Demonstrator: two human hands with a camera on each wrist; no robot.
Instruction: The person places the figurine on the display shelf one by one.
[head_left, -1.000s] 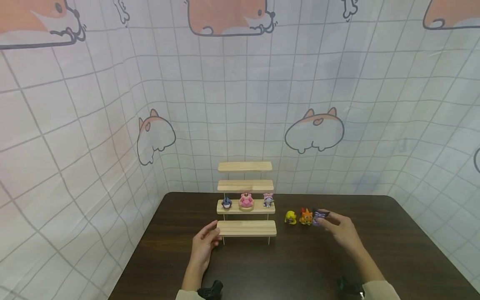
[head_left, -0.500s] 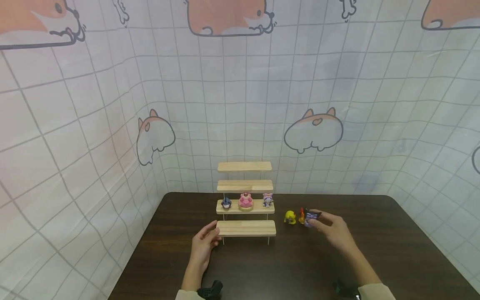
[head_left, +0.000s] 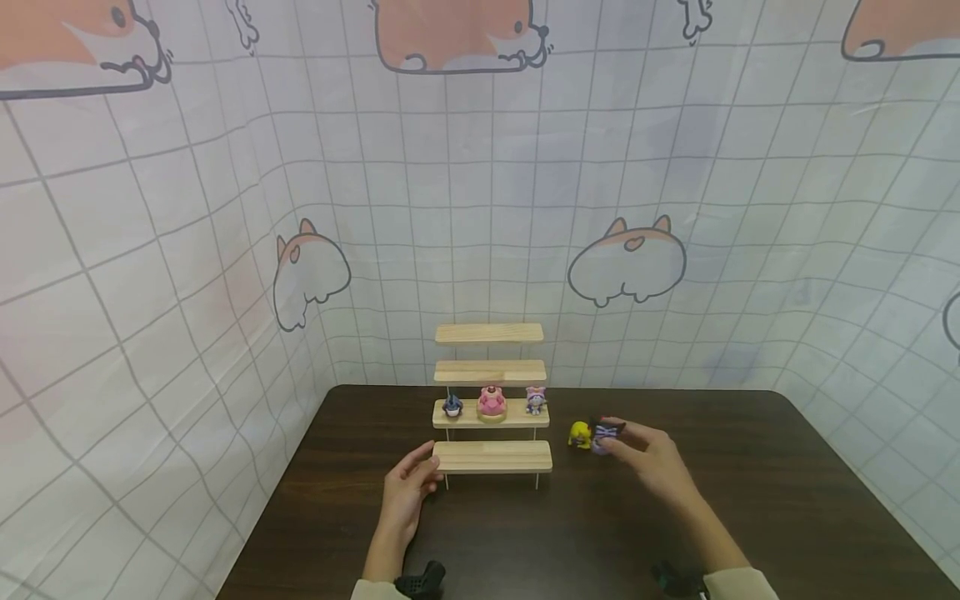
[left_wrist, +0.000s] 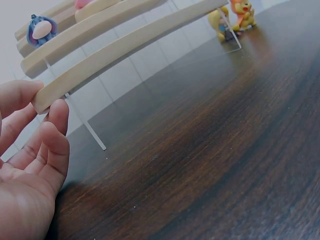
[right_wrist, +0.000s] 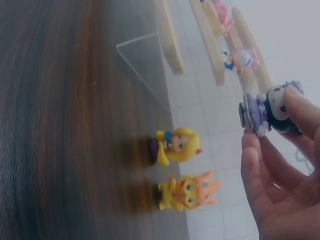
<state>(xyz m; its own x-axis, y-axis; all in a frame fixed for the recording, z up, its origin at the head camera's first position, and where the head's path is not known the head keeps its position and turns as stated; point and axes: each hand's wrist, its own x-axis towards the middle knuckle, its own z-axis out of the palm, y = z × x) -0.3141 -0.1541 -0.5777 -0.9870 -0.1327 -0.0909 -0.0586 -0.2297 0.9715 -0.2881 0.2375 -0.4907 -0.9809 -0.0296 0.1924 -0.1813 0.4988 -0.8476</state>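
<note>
My right hand (head_left: 663,467) pinches a small black-and-purple figurine (right_wrist: 260,112) with a white face, held above the table right of the stand. In the right wrist view, a yellow-haired figurine (right_wrist: 177,145) and a yellow figurine with an orange top (right_wrist: 187,192) stand on the table below it. The held figurine hides most of the orange-topped one in the head view. With thumb and fingers, my left hand (head_left: 405,492) grips the left end of the lowest board (head_left: 492,456) of a four-step wooden display stand.
On the second board from the bottom (head_left: 468,422) sit a blue donkey figurine (head_left: 452,406), a pink figurine (head_left: 492,403) and a pink-and-lilac figurine (head_left: 536,400). Two higher boards rise behind. The dark wooden table (head_left: 600,533) ends at a grid-patterned curtain (head_left: 495,167).
My right hand has carried the black-and-purple figurine left, across the orange-topped one and close to the yellow-haired one. My left hand stays on the board.
</note>
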